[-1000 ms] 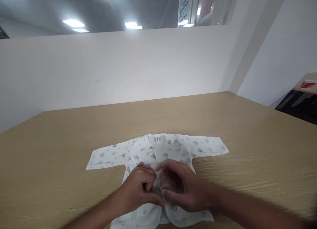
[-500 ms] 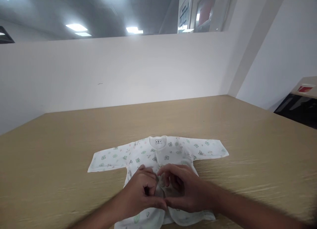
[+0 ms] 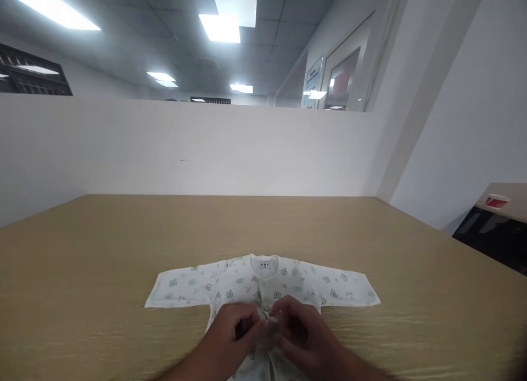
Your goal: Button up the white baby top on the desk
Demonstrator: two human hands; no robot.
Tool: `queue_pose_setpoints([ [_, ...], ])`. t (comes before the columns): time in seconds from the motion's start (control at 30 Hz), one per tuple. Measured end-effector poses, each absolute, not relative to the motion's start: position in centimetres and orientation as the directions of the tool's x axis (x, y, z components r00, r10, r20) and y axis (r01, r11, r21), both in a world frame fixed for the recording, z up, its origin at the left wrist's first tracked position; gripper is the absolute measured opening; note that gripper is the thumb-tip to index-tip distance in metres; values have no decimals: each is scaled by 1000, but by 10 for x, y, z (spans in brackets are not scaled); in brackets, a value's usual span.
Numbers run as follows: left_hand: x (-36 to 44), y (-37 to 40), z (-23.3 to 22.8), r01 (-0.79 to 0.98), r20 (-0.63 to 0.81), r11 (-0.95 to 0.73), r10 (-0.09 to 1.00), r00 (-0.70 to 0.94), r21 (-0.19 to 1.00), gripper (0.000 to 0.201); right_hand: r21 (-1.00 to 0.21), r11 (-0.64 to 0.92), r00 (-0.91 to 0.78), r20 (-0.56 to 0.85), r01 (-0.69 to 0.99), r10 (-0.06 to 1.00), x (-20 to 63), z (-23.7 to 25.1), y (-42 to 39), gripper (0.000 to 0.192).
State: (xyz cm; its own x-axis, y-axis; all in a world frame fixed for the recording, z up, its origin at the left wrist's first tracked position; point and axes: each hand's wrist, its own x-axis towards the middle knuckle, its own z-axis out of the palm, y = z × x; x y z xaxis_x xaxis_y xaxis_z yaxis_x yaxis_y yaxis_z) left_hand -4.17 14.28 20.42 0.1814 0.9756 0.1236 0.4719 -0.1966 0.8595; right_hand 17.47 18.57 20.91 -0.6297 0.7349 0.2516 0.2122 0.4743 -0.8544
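A white long-sleeved baby shirt printed with small green and grey bears lies face up, collar away from me, its sleeves stretched out to both sides. My left hand is closed at the front opening, thumb and fingers pinching the cloth at its edge. Opposite it, my right hand has curled fingers closed on the other edge, the tips almost meeting those of the left. A small button shows just above the fingertips. The fingers hide what is between them, and the lower shirt is largely covered or out of frame.
The wooden table ends at a low white partition at the back. Beyond its right edge, a red and white cup stands on a separate surface above a dark panel.
The view has tilted up, so the shirt sits lower in the picture. Both hands have moved up the front opening towards the collar, and their fingers have drawn closer together.
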Motion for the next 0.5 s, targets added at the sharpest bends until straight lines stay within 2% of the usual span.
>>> queue_pose_setpoints([
  [0.17,-41,142,203,548,144,-205,978,153,811,42,-870,462,-676,236,172,698,177,208,185,47],
  [0.3,-43,142,201,579,121,-199,978,171,791,38,-861,500,-730,285,89,621,180,213,183,59],
  [0.5,-44,142,202,580,108,-209,973,204,787,50,-891,439,-720,230,115,654,180,212,186,34],
])
